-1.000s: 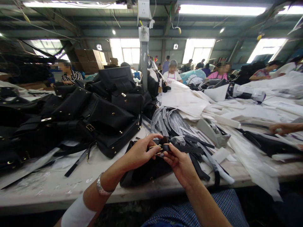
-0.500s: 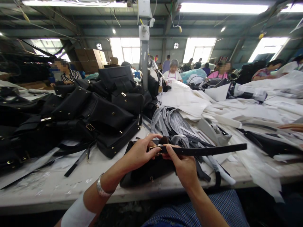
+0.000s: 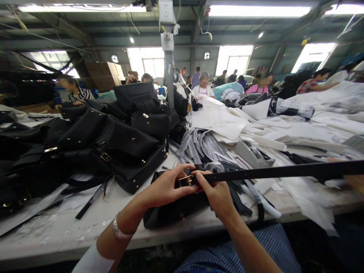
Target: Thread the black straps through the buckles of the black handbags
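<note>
My left hand point(image 3: 165, 186) is closed around a gold buckle point(image 3: 185, 181), thumb below and fingers above its frame. Just to the right, my right hand point(image 3: 220, 197) pinches a long black strap point(image 3: 264, 172) with punched holes, close to the buckle. The strap stretches nearly level out past the right edge of the view. Beneath both hands a black handbag point(image 3: 170, 218) lies at the table's front edge, partly covered by them. A small gold fitting point(image 3: 182, 217) shows on its near side.
Black handbags point(image 3: 127, 140) are heaped on the left of the table point(image 3: 113, 227). Plastic-wrapped straps point(image 3: 196, 146), a grey box point(image 3: 251, 153) and white sheets point(image 3: 218, 117) lie ahead and right. A post point(image 3: 169, 76) with sockets rises behind. Several people work beyond.
More of the strap now extends to the right; its free end, visible earlier, is out of view. The buckle shows more plainly between my hands, which stay close together.
</note>
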Motion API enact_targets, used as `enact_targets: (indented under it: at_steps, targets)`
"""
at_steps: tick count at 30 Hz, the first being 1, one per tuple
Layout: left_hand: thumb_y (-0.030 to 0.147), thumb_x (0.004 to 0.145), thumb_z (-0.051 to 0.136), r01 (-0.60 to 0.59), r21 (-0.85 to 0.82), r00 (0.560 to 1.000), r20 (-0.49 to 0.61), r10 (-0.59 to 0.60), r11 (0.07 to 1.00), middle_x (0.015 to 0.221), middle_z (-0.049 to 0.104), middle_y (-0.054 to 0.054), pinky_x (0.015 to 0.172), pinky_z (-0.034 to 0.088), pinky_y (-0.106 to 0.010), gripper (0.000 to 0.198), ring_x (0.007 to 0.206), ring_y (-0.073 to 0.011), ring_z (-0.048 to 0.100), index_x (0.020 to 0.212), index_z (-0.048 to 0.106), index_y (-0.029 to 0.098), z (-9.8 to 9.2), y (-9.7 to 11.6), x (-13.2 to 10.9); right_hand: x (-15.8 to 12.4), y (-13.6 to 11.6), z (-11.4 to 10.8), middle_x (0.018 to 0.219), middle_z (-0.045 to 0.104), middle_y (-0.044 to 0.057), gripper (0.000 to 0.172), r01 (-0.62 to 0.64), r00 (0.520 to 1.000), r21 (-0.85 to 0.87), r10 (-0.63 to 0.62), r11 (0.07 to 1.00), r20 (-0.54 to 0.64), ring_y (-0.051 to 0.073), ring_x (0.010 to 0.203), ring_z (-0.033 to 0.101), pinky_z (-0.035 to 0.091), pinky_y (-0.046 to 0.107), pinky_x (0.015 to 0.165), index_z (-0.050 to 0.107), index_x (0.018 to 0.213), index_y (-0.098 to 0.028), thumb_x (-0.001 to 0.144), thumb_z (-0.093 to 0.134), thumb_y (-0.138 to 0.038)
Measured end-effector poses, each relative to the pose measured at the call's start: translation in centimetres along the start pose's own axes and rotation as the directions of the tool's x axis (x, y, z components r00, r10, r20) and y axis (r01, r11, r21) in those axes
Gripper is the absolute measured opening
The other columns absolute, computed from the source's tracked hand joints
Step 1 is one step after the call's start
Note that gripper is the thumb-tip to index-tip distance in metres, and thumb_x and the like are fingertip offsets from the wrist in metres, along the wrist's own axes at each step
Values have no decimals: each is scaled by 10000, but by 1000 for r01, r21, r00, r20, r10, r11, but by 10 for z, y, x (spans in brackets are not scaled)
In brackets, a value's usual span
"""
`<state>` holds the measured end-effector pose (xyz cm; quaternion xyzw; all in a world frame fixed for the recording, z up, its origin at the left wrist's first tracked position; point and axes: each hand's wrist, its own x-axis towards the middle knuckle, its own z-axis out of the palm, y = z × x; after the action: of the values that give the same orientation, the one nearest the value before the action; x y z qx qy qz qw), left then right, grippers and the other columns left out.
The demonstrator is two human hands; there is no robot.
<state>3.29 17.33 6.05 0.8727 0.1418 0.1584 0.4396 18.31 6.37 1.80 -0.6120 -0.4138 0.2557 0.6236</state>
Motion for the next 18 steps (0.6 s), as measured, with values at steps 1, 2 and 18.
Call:
enact_targets:
  at_steps: [1,2,18]
  targets:
    - [279,834,709,-9,-5,1000,27,9,1000,948,708,-9,788,485,-276,622,867,-192,666,1396,444,254,-3,-1,-1,2,-2,-4,685,689,10,257,-42,999,92,42,995,10,163,599,626,514,267,575,754,1009,-220,875,664,-420]
    - [271,809,737,-8,-1,999,31,8,1000,983,709,-11,815,486,-286,658,898,-199,665,1395,438,263,-5,-2,-2,4,-6,-8,765,707,14,240,-78,997,201,76,977,20,126,569,587,488,231,525,760,994,-218,855,693,-401]
    - [282,839,707,-29,-367,901,-413,-135,930,1168,705,-75,994,483,-337,354,1135,-235,645,1169,604,205,-5,-33,-34,20,-58,-65,800,649,-20,249,347,929,524,-211,778,-303,105,804,599,519,192,814,739,844,-241,777,791,-475]
